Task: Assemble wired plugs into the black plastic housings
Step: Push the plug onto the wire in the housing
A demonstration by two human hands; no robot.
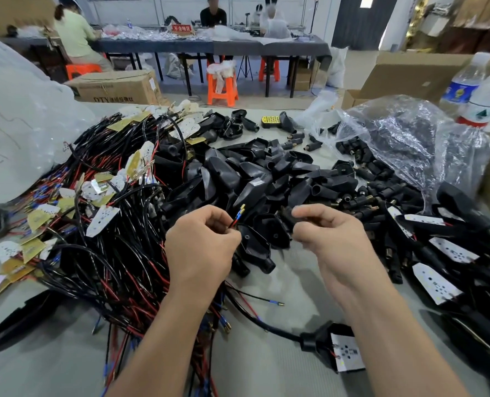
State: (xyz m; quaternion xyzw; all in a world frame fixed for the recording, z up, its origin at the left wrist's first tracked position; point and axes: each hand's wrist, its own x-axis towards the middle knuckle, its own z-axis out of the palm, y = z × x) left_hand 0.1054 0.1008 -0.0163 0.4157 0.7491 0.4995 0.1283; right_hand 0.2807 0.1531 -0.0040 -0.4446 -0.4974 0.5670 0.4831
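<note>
Bright, even indoor light with soft shadows (edges bend wide-angle), and the far background slightly blurred.

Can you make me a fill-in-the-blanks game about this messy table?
The left hand pinches wires with ___ sleeves near their tips.
The right hand holds a small ___ plug.
The plastic stool in the background is ___.
Missing words: blue; black; orange.

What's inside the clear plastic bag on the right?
The clear plastic bag holds small black plugs with brass tips, spilling from its mouth. Glare and folds hide what lies deeper.
</note>
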